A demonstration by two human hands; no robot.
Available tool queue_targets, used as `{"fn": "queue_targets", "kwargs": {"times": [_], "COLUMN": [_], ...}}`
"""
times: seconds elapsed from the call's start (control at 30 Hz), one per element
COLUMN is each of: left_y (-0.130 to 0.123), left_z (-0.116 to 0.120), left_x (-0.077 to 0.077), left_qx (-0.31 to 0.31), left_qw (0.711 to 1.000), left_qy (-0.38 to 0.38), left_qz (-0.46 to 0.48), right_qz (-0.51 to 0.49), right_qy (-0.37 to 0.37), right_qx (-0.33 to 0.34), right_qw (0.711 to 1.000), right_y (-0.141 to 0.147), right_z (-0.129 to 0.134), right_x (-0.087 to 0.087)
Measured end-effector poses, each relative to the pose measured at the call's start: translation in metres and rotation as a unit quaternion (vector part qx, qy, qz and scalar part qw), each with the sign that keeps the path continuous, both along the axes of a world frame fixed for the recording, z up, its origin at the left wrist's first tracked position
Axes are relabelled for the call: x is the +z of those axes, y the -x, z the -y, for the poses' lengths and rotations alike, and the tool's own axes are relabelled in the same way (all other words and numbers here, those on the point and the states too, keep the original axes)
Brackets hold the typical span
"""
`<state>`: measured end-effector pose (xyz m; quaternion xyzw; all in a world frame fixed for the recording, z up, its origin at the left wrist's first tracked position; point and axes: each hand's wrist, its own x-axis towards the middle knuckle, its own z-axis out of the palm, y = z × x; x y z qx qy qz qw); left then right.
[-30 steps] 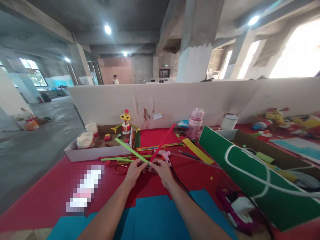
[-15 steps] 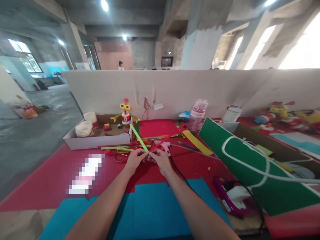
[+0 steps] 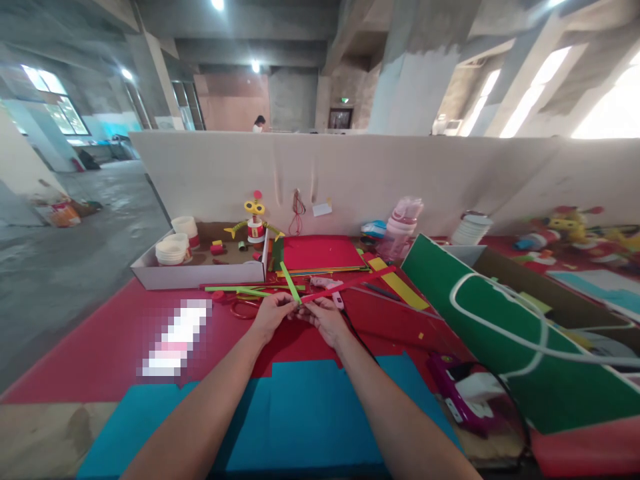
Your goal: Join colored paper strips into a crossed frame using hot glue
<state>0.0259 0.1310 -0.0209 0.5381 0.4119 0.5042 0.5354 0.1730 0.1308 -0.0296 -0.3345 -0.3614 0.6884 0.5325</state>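
Above the red table covering, my left hand (image 3: 275, 316) pinches the near end of a green paper strip (image 3: 289, 280), which points up and away. Close beside it, my right hand (image 3: 324, 320) pinches a red paper strip (image 3: 350, 285) that slants out to the right. The two strips meet at my fingertips, where the fingers partly hide the join. Just beyond my right hand lies a pink glue gun (image 3: 327, 287). Red-handled scissors (image 3: 243, 309) rest to the left of my left hand, next to more green strips (image 3: 240, 289).
A white tray (image 3: 200, 275) with paper cups stands at back left, a paper-cup figure (image 3: 255, 227) behind it. Red paper sheets (image 3: 323, 253) lie at the back. A green board (image 3: 480, 347) and purple power strip (image 3: 460, 393) are right; blue sheets (image 3: 320, 413) lie in front.
The red strip has swung lower, now pointing more to the right. The green strip looks shorter and steeper. Both hands stay together, and the view has shifted slightly.
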Motion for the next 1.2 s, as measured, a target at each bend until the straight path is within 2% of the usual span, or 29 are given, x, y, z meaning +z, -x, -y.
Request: {"fn": "queue_targets", "kwargs": {"times": [0.33,0.57,0.93,1.2], "left_y": [0.0005,-0.0025,-0.0018,-0.0012], "left_z": [-0.0011,0.0031,0.0046,0.0002], "left_x": [-0.0011,0.0010,0.0024,-0.0009], "left_qx": [0.001,0.021,-0.005,0.045], "left_qw": [1.000,1.000,0.999,0.999], "left_qy": [0.006,0.010,0.029,0.020], "left_qz": [0.002,0.007,0.041,0.009], "right_qz": [0.043,0.097,0.055,0.098], "right_qy": [-0.022,-0.030,-0.027,-0.045], "right_qx": [-0.002,-0.030,-0.076,-0.046], "right_qw": [0.999,0.994,0.995,0.993], "right_y": [0.0001,-0.0002,0.0039,0.0039], "right_z": [-0.0018,-0.0011,-0.0022,-0.0020], "right_x": [-0.0034,0.0002,-0.0016,-0.0048]}}
